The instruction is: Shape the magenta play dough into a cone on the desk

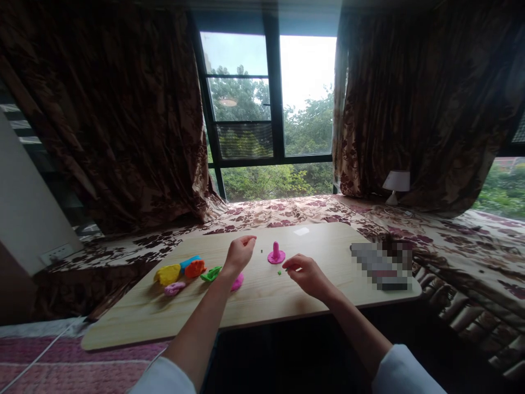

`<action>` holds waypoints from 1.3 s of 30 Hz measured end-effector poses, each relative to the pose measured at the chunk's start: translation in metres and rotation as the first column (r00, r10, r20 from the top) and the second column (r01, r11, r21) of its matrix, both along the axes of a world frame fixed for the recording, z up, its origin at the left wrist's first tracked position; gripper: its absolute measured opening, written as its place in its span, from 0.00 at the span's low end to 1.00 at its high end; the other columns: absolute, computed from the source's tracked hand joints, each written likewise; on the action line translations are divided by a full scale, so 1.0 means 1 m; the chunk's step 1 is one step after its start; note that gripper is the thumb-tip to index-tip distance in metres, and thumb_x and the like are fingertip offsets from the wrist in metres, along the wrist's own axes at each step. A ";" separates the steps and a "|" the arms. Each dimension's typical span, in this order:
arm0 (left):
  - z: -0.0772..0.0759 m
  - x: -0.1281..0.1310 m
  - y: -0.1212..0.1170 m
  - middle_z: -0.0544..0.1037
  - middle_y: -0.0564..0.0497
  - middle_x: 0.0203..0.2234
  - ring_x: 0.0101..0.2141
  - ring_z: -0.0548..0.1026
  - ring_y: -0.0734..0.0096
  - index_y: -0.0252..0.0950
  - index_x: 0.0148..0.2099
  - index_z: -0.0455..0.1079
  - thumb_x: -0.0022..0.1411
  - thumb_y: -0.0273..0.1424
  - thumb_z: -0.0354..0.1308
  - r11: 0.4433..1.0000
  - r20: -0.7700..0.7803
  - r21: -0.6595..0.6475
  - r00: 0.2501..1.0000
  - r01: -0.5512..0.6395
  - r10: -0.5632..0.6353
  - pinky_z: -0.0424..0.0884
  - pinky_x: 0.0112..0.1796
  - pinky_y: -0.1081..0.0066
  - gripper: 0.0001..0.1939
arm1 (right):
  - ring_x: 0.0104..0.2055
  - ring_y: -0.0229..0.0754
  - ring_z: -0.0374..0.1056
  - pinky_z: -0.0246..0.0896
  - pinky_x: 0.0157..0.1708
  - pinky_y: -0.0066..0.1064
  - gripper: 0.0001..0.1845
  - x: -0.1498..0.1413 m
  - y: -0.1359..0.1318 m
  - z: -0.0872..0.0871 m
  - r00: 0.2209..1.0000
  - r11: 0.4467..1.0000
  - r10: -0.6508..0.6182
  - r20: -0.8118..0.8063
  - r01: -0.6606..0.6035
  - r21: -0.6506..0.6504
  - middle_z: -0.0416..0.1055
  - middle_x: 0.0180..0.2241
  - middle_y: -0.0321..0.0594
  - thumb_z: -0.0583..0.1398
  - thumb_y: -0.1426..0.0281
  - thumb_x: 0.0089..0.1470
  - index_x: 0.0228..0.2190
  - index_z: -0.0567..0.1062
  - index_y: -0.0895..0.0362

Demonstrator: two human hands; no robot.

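Observation:
A pink modelling clay piece [276,254], an upright column on a flat disc, stands on the table between my hands. My left hand [240,255] is raised over the table to its left, thumb and fingers pinched together; whatever they may hold is hidden. To the right of the piece, my right hand [304,275] is closed in a pinch, its fingertips apart from the disc. Something too small to name may be between them. Just left of those fingertips lies a tiny green clay ball [279,272]. A dark speck [261,251] sits near my left hand.
Clay lumps lie at the left: yellow [168,274], blue [190,262], orange [194,268], light pink [174,289], green [210,274] and magenta [237,282], the last partly behind my left forearm. A blurred-out object [381,267] is on the table's [135,317] right end. A lamp [396,181] stands beyond.

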State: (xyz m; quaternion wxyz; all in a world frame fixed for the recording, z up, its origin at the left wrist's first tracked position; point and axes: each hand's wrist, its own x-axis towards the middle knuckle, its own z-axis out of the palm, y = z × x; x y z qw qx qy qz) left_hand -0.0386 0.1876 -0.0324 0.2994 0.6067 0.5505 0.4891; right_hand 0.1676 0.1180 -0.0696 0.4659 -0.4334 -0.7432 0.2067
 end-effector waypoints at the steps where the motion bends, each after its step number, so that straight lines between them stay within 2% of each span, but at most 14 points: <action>1: 0.002 -0.001 -0.003 0.70 0.46 0.46 0.42 0.72 0.64 0.34 0.51 0.64 0.61 0.34 0.53 1.000 0.018 0.005 1.000 0.001 -0.001 0.70 0.41 0.59 0.16 | 0.32 0.37 0.70 0.64 0.34 0.27 0.11 -0.001 0.000 0.000 1.000 1.000 0.011 -0.025 -0.012 -0.016 0.73 0.32 0.39 0.54 0.78 0.48 0.31 0.76 0.58; 3: 0.002 -0.001 -0.014 0.70 0.46 0.46 0.42 0.72 0.64 0.34 0.51 0.64 0.61 0.34 0.53 1.000 0.056 0.004 0.998 0.003 -0.003 0.70 0.41 0.59 0.16 | 0.29 0.37 0.70 0.65 0.29 0.26 0.11 -0.002 -0.001 -0.001 0.997 0.998 0.033 -0.066 -0.036 -0.050 0.74 0.28 0.38 0.54 0.77 0.48 0.31 0.75 0.59; 6: -0.005 0.009 -0.042 0.71 0.46 0.46 0.41 0.72 0.65 0.34 0.50 0.64 0.61 0.34 0.53 0.998 0.107 -0.029 0.993 0.054 -0.050 0.70 0.40 0.59 0.16 | 0.26 0.36 0.69 0.64 0.24 0.24 0.11 -0.006 -0.004 -0.003 0.993 0.994 0.064 -0.103 -0.073 -0.080 0.74 0.27 0.38 0.53 0.77 0.48 0.33 0.74 0.59; 10: -0.022 0.031 -0.082 0.74 0.48 0.40 0.36 0.74 0.69 0.33 0.46 0.67 0.61 0.34 0.53 0.955 0.164 -0.121 0.954 0.272 -0.251 0.72 0.36 0.63 0.13 | 0.29 0.36 0.69 0.63 0.28 0.25 0.09 -0.014 -0.014 -0.004 0.991 0.996 0.070 -0.111 -0.076 -0.056 0.73 0.28 0.37 0.54 0.76 0.49 0.33 0.73 0.57; 13: -0.031 0.042 -0.099 0.75 0.52 0.31 0.30 0.74 0.73 0.32 0.41 0.69 0.61 0.35 0.54 0.920 0.255 -0.163 0.916 0.357 -0.311 0.72 0.34 0.66 0.12 | 0.28 0.36 0.67 0.61 0.29 0.26 0.08 -0.017 -0.022 0.000 0.994 0.998 0.061 -0.090 -0.064 -0.028 0.73 0.27 0.35 0.56 0.75 0.49 0.34 0.71 0.56; 16: -0.034 0.042 -0.103 0.75 0.54 0.27 0.27 0.73 0.76 0.31 0.40 0.69 0.60 0.35 0.55 0.908 0.351 -0.191 0.890 0.372 -0.291 0.72 0.32 0.68 0.11 | 0.26 0.36 0.65 0.59 0.28 0.27 0.10 -0.018 -0.030 0.006 0.996 0.998 0.069 -0.054 -0.069 -0.001 0.72 0.25 0.33 0.57 0.75 0.48 0.35 0.71 0.54; 23: -0.034 0.032 -0.102 0.76 0.52 0.25 0.26 0.74 0.76 0.30 0.39 0.70 0.58 0.33 0.58 0.905 0.512 -0.233 0.836 0.355 -0.197 0.73 0.32 0.69 0.11 | 0.27 0.36 0.66 0.59 0.30 0.28 0.14 -0.023 -0.039 0.015 0.992 0.994 0.112 -0.067 -0.111 0.005 0.72 0.27 0.33 0.58 0.76 0.46 0.38 0.69 0.53; 29: -0.036 0.031 -0.108 0.79 0.48 0.25 0.25 0.75 0.74 0.31 0.36 0.74 0.49 0.34 0.65 0.914 0.601 -0.219 0.785 0.342 -0.149 0.74 0.31 0.72 0.13 | 0.28 0.37 0.68 0.62 0.32 0.29 0.15 -0.027 -0.037 0.009 0.968 0.984 0.165 -0.188 -0.176 -0.040 0.72 0.27 0.33 0.58 0.74 0.48 0.40 0.68 0.53; 34: -0.034 0.030 -0.111 0.79 0.48 0.25 0.25 0.75 0.74 0.32 0.37 0.74 0.49 0.31 0.64 0.915 0.644 -0.214 0.754 0.342 -0.131 0.74 0.33 0.71 0.12 | 0.29 0.37 0.70 0.65 0.30 0.28 0.10 -0.030 -0.030 -0.002 0.924 0.967 0.190 -0.331 -0.234 -0.097 0.72 0.28 0.36 0.57 0.72 0.51 0.38 0.67 0.56; 39: -0.033 0.031 -0.112 0.78 0.49 0.22 0.23 0.75 0.75 0.31 0.35 0.73 0.49 0.32 0.64 0.917 0.634 -0.224 0.764 0.330 -0.120 0.74 0.30 0.72 0.11 | 0.30 0.37 0.70 0.66 0.31 0.29 0.11 -0.033 -0.031 -0.006 0.907 0.963 0.197 -0.374 -0.250 -0.100 0.72 0.28 0.35 0.58 0.72 0.50 0.39 0.67 0.56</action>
